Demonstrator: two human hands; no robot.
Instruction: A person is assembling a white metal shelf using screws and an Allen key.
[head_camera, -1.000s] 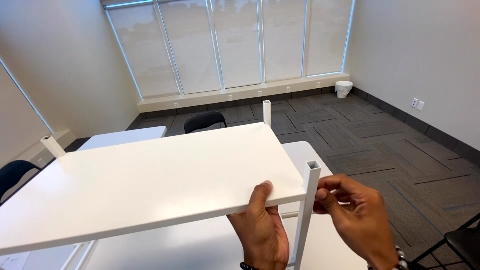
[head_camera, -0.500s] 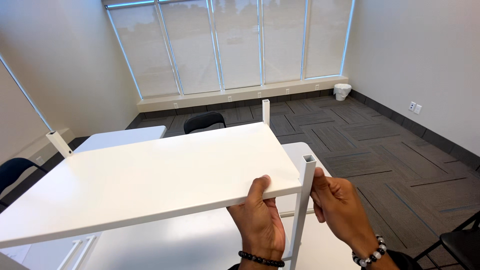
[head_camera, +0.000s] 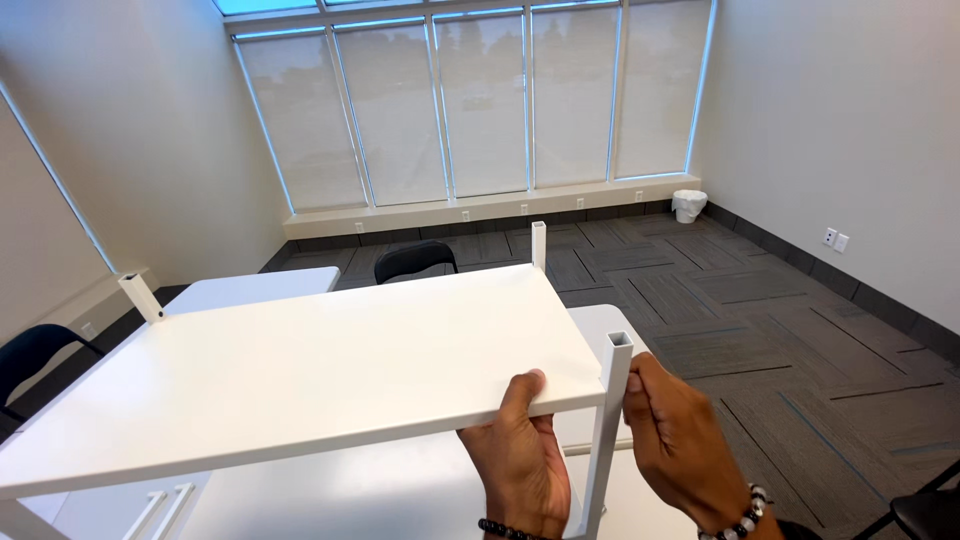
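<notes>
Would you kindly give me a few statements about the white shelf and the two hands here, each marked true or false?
1. The left hand grips the near edge of the white shelf board, thumb on top. True.
2. The right hand rests flat on top of the board. False: it is beside the square corner post, fingers curled at it.
3. The corner post by the hands is a hollow square tube, open at its top. True.
4. A red bin stands by the window. False: the small bin in the far corner is white.
5. A dark chair stands behind the board. True.
6. The right wrist is bare. False: it wears a beaded bracelet.
</notes>
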